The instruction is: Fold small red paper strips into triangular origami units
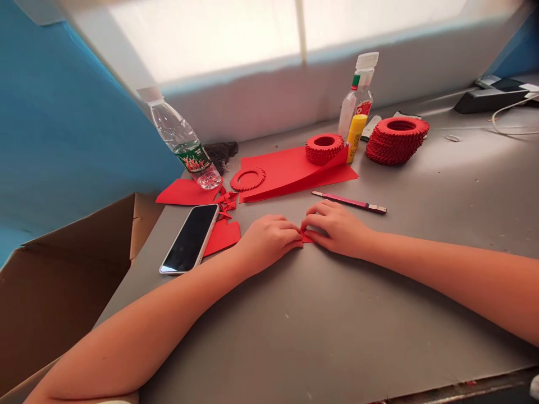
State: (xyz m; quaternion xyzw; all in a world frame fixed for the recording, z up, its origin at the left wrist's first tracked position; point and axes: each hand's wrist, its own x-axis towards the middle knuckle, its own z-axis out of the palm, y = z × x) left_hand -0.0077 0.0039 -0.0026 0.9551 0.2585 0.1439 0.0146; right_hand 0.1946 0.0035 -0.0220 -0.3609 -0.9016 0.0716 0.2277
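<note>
A small piece of red paper (309, 238) lies on the grey table between my hands, mostly covered by fingers. My left hand (269, 238) pinches its left side, fingers closed. From the right, my right hand (337, 227) has thumb and fingertips closed on the same piece. Just beyond the right hand lies a craft knife (351, 202) with a dark red handle. Small folded red paper pieces (227, 203) are heaped to the left, beside a phone (189, 240) lying face up. Red paper (223, 235) sticks out from under the phone.
Behind are red sheets (278, 168), a flat red paper ring (248, 179), and two stacks of rings, one smaller (324, 156), one taller (396, 148). A yellow glue stick (356, 137), clear bottles (365, 84) and a water bottle (185, 140) stand around. An open cardboard box (76, 269) is left.
</note>
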